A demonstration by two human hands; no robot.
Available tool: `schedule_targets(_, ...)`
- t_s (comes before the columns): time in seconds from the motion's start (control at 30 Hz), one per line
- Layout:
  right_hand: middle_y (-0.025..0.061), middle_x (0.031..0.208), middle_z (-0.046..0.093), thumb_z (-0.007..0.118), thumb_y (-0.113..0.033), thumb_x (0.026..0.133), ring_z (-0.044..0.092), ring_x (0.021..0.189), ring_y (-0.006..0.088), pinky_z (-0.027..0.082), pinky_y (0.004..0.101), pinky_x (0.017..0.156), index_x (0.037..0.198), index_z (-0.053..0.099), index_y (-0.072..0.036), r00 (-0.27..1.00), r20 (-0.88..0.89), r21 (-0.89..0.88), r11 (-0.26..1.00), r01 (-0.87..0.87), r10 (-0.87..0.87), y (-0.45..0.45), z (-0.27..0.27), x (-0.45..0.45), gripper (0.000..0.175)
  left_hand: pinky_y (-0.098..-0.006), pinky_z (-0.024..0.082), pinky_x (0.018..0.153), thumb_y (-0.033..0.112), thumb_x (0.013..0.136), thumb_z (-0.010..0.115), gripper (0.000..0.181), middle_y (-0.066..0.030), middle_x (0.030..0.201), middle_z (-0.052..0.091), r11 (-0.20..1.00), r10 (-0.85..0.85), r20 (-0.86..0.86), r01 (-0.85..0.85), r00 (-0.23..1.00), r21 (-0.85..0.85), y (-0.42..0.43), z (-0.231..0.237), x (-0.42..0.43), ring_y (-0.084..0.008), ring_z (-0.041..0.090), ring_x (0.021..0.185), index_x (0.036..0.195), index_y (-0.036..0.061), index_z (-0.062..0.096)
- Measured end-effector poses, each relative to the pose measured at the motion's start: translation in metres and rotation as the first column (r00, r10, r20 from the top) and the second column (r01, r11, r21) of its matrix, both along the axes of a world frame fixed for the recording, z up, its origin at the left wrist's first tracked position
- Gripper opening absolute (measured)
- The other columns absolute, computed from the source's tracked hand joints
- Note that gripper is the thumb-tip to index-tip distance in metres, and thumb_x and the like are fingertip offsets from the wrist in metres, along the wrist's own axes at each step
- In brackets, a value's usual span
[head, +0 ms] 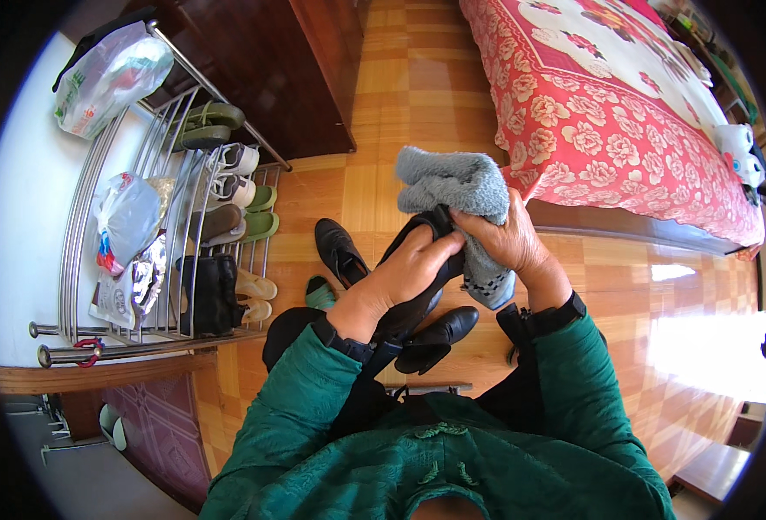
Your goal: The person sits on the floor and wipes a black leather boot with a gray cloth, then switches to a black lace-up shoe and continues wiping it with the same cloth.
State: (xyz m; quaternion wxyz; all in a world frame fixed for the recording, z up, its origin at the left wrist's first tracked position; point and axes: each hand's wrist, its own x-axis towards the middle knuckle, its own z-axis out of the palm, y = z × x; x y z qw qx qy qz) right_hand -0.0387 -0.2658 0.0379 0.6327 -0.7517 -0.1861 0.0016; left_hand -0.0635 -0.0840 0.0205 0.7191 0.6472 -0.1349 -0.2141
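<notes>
My left hand [409, 270] grips a black boot or shoe [409, 312] by its upper opening, its thumb over the edge. My right hand [509, 237] holds a folded grey plush cloth [454, 182] with a checked band; its thumb presses near the dark edge of the footwear. The cloth spreads above both hands and hangs down between them. Part of the held footwear is hidden by my left hand and forearm. Below it a black leather shoe [444, 331] lies near my lap. Another black shoe [338, 250] stands on the floor, left of the held one.
At left stands a metal shoe rack [74, 260] with shoes, sandals, black boots [207, 292] and plastic bags [126, 211]. A bed with a red floral cover [591, 143] is at upper right. A dark wooden cabinet [272, 71] stands beyond the rack. A green slipper [320, 292] lies on the floor.
</notes>
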Motion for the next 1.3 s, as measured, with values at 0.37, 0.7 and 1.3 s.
schedule_targets(0.37,0.0088,0.138,0.059,0.076,-0.019,0.075,0.046,0.134,0.0339,0.034,0.0476,0.111,0.126,0.063,-0.008,0.824,0.512,-0.149,0.919,0.365,-0.244,0.029,-0.025,-0.013,0.054,-0.0295,0.042,0.103,0.032,0.108,0.039,0.043,-0.0092,0.129,0.058,0.916,0.195,-0.087,-0.213,0.977,-0.339,0.002,0.000,0.013,-0.0136,0.053,0.118,0.139,0.0033,0.048)
schedule_targets(0.7,0.0114,0.150,0.049,0.073,-0.031,0.079,0.034,0.145,0.0351,0.020,0.0510,0.118,0.139,0.055,-0.009,0.800,0.597,-0.249,0.935,0.254,-0.059,0.044,-0.040,-0.036,0.065,-0.0375,0.044,0.108,0.050,0.106,0.030,0.062,-0.0134,0.138,0.056,0.739,0.238,-0.393,-0.428,0.888,-0.520,0.019,0.004,0.027,-0.0245,0.056,0.124,0.141,0.0027,0.048)
schedule_targets(1.3,0.0119,0.146,0.052,0.081,-0.019,0.060,0.038,0.144,0.0327,0.028,0.0500,0.116,0.135,0.058,-0.011,0.864,0.488,-0.308,0.950,0.041,0.121,0.041,-0.060,-0.050,0.080,-0.0402,0.050,0.099,0.044,0.106,0.043,0.051,-0.0125,0.123,0.064,0.418,0.536,-0.409,-0.653,0.739,-0.632,0.064,0.009,0.059,-0.0245,0.063,0.109,0.123,-0.0010,0.058)
